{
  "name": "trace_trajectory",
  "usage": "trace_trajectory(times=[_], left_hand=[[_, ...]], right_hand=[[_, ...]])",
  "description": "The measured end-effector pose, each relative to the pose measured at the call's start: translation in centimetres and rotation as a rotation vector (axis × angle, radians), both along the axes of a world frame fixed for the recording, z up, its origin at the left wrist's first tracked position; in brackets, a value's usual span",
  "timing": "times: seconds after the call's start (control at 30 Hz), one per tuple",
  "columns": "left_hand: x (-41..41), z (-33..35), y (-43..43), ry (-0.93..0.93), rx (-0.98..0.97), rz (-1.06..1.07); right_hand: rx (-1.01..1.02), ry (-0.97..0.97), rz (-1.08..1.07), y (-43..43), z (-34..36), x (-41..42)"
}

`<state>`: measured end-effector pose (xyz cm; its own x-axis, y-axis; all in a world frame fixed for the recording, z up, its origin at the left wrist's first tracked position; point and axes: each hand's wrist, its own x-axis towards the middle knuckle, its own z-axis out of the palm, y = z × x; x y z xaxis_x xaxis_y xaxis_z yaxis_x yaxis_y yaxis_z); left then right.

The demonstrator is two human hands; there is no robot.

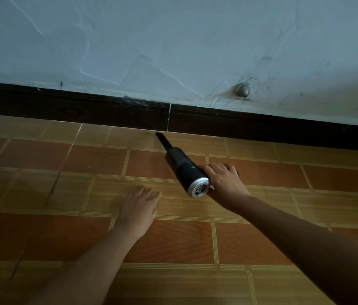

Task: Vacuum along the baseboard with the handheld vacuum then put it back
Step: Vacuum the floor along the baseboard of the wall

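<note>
A black handheld vacuum (181, 164) with a silver vented rear cap points up and left across the floor. Its narrow nozzle tip reaches the foot of the dark brown baseboard (107, 111), just left of a pale vertical joint in the board. My right hand (224, 179) is wrapped around the vacuum's handle, which the hand mostly hides. My left hand (139, 205) lies palm down on the floor tiles, fingers together and stretched forward, holding nothing, a short way left of the vacuum's rear end.
The floor is orange and tan patterned tiles (173, 243). Above the baseboard rises a rough whitish wall (173, 40) with cracks and a small round fitting (243, 90) at the right. Dust sits on the baseboard's top edge (136, 101).
</note>
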<state>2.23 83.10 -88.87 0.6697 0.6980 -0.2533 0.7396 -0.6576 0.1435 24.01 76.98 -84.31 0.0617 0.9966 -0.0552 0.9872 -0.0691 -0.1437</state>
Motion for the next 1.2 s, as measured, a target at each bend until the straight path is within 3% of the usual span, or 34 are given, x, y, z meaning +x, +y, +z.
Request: trace_trajectory(times=[0.33,0.83,1.2], left_hand=[[2.9,2.2,-1.5,-0.014,0.027,-0.123],[7.8,5.0,-4.3,0.044,0.090,-0.117],[15.7,7.1,-5.7,0.141,0.095,0.062]], right_hand=[[-0.109,-0.094,-0.006,-4.9,4.1,3.9],[-0.043,-0.076,0.109,-4.8,3.8,10.5],[-0.044,-0.002,0.227,-4.8,2.1,17.4]])
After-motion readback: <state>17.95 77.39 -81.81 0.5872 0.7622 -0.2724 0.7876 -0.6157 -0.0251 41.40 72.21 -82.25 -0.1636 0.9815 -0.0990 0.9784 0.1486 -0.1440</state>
